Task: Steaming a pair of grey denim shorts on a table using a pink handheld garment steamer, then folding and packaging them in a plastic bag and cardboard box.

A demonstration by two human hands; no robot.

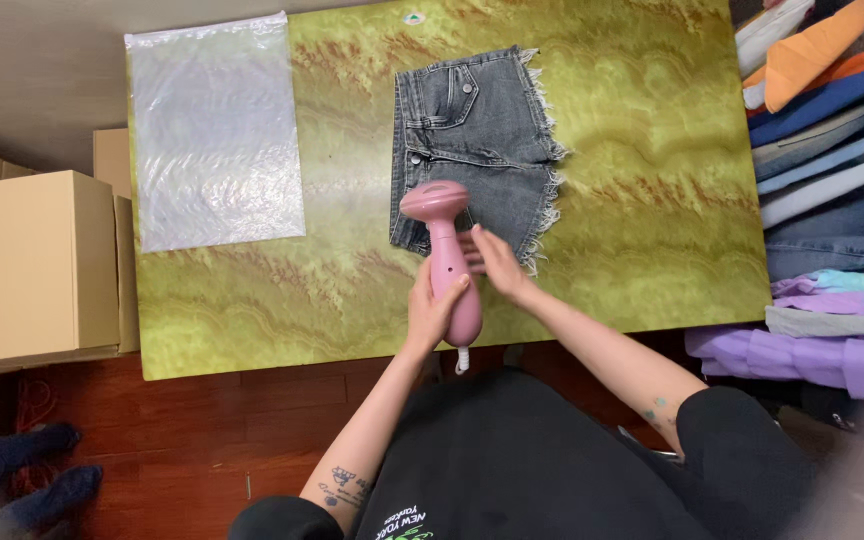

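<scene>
Cardboard boxes [27, 265] sit far left of the fingers, then a clear plastic bag [214, 130] lies flat on the green marbled table [652, 200]. Left hand [432, 310] is wrapped around the handle of a pink garment steamer [444, 250], whose head rests on grey denim shorts [472, 140]. Right hand [497, 265], fingers spread, presses the shorts' hem just beside the steamer. Folded clothes [832, 200] are stacked far right.

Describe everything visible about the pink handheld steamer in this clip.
The pink steamer looks like smooth plastic, with a rounded flat head and a long handle that widens toward its base, where a white cord stub exits. It lies along the table, head resting on the dark grey denim shorts. The left hand grips the handle; the right hand touches its side.
</scene>
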